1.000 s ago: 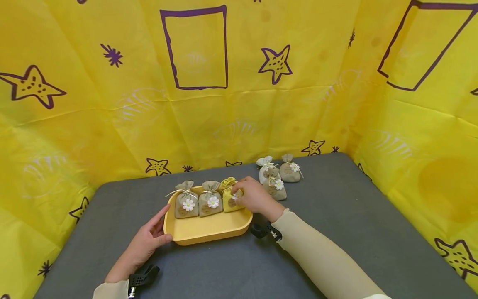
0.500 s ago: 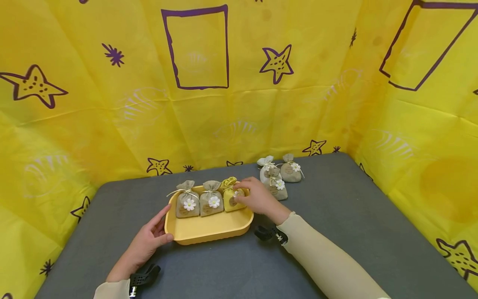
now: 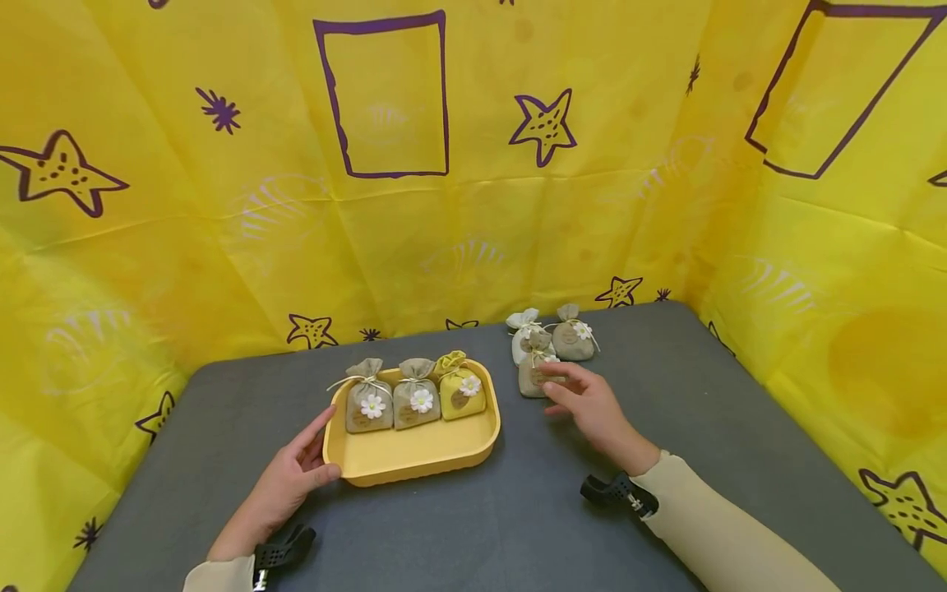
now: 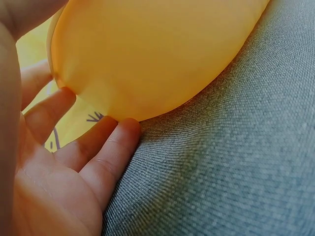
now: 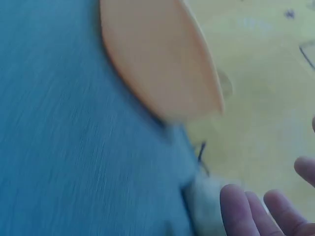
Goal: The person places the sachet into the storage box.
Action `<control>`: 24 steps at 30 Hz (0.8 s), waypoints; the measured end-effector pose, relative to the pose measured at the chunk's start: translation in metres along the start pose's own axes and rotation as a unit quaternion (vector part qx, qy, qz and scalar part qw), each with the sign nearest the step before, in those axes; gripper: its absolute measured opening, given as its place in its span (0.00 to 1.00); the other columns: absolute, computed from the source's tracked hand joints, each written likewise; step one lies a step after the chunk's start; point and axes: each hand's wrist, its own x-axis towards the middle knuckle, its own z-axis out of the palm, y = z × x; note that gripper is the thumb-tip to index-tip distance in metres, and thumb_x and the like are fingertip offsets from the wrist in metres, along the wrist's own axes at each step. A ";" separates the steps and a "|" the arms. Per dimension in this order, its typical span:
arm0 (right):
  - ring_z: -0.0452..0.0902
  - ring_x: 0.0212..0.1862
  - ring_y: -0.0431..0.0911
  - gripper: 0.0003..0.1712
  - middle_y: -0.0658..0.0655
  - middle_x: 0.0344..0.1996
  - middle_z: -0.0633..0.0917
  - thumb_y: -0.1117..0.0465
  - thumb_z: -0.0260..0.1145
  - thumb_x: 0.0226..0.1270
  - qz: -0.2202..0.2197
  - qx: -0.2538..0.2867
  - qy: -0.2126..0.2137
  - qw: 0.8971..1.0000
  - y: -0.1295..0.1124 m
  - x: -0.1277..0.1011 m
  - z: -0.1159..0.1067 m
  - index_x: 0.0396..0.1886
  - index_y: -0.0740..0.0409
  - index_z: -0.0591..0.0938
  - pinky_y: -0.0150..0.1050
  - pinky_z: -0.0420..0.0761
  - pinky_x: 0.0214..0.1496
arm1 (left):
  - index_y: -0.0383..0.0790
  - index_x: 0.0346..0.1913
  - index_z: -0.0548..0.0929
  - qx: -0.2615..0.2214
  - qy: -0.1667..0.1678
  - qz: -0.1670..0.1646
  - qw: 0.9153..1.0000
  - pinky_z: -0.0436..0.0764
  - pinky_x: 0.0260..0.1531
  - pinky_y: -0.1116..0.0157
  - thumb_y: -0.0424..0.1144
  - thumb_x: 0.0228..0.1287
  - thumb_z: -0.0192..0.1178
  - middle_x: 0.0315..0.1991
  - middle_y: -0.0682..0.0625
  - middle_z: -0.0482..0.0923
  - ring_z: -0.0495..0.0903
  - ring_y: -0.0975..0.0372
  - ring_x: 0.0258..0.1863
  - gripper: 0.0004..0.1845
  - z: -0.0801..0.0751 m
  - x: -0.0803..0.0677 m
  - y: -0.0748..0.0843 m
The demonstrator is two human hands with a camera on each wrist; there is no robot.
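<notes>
My left hand (image 3: 284,485) steadies the left end of a yellow tray (image 3: 414,473), with fingertips and thumb against its outside wall. The left wrist view has the fingertips (image 4: 129,129) low on that wall (image 4: 162,59). Standing in a row inside the tray are two grey-beige drawstring sachets (image 3: 358,419) and a yellow sachet (image 3: 454,401), each with a white flower. To the tray's right, my right hand (image 3: 599,411) holds nothing, its fingers loosely extended. Its fingertips overlap a brown-beige sachet (image 3: 528,380) in the head view and partly hide it.
Behind the brown-beige sachet are a white sachet (image 3: 520,349) and another beige sachet (image 3: 573,345). Everything rests on a dark grey cloth-covered table (image 3: 414,538). Yellow printed fabric walls (image 3: 473,222) rise at its back and sides.
My right hand has let go of the yellow sachet in the tray and moved right, over to the loose sachets. The left hand and the tray have stayed in place.
</notes>
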 end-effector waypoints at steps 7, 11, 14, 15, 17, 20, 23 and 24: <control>0.72 0.61 0.61 0.25 0.64 0.63 0.72 0.59 0.59 0.77 0.049 0.082 0.008 0.995 0.022 -0.019 -0.057 0.67 0.67 0.71 0.54 0.83 0.47 | 0.44 0.81 0.49 0.001 0.003 -0.005 1.000 0.76 0.53 0.69 0.32 0.71 0.61 0.77 0.33 0.44 0.64 0.46 0.68 0.43 0.001 -0.001 0.001; 0.63 0.67 0.64 0.22 0.66 0.66 0.66 0.59 0.54 0.80 0.073 0.133 -0.004 0.988 0.028 -0.021 -0.077 0.69 0.58 0.68 0.53 0.81 0.51 | 0.44 0.81 0.49 0.002 0.006 -0.008 1.000 0.76 0.52 0.70 0.33 0.71 0.61 0.78 0.33 0.43 0.63 0.44 0.68 0.43 0.001 -0.001 0.002; 0.59 0.69 0.65 0.23 0.72 0.70 0.57 0.60 0.52 0.81 0.080 0.151 -0.014 0.985 0.032 -0.019 -0.082 0.71 0.57 0.66 0.53 0.80 0.53 | 0.44 0.81 0.49 0.004 0.008 -0.008 1.000 0.76 0.52 0.70 0.33 0.71 0.61 0.78 0.33 0.43 0.61 0.43 0.69 0.43 0.001 -0.002 0.002; 0.58 0.69 0.65 0.23 0.73 0.71 0.55 0.61 0.52 0.81 0.081 0.150 -0.016 0.985 0.033 -0.019 -0.082 0.72 0.58 0.66 0.54 0.80 0.54 | 0.44 0.81 0.49 0.005 0.008 -0.008 1.000 0.76 0.52 0.70 0.33 0.71 0.61 0.78 0.33 0.43 0.61 0.42 0.69 0.43 0.001 -0.002 0.001; 0.59 0.69 0.64 0.24 0.73 0.72 0.53 0.62 0.53 0.81 0.083 0.140 -0.019 0.987 0.034 -0.018 -0.082 0.72 0.58 0.66 0.54 0.80 0.54 | 0.43 0.81 0.49 0.005 0.008 -0.008 1.000 0.75 0.53 0.70 0.33 0.71 0.62 0.78 0.33 0.43 0.60 0.42 0.69 0.43 0.001 -0.002 0.001; 0.60 0.69 0.64 0.24 0.73 0.72 0.54 0.63 0.54 0.79 0.084 0.120 -0.015 0.989 0.034 -0.017 -0.080 0.71 0.59 0.67 0.54 0.80 0.53 | 0.43 0.81 0.49 0.004 0.008 -0.009 1.000 0.75 0.53 0.70 0.33 0.71 0.62 0.78 0.33 0.43 0.59 0.41 0.69 0.43 0.001 -0.002 0.001; 0.60 0.68 0.65 0.27 0.74 0.72 0.56 0.65 0.56 0.78 0.080 0.103 -0.014 0.991 0.034 -0.014 -0.078 0.73 0.64 0.64 0.53 0.81 0.52 | 0.43 0.81 0.48 0.003 0.007 -0.009 1.000 0.75 0.53 0.71 0.33 0.71 0.62 0.78 0.33 0.42 0.59 0.41 0.69 0.43 0.001 -0.001 0.001; 0.60 0.68 0.66 0.28 0.74 0.72 0.56 0.65 0.56 0.78 0.078 0.096 -0.015 0.992 0.035 -0.011 -0.077 0.73 0.66 0.63 0.53 0.81 0.51 | 0.43 0.81 0.49 0.003 0.007 -0.008 1.000 0.75 0.53 0.70 0.33 0.71 0.62 0.78 0.33 0.43 0.60 0.41 0.69 0.43 0.001 -0.001 0.001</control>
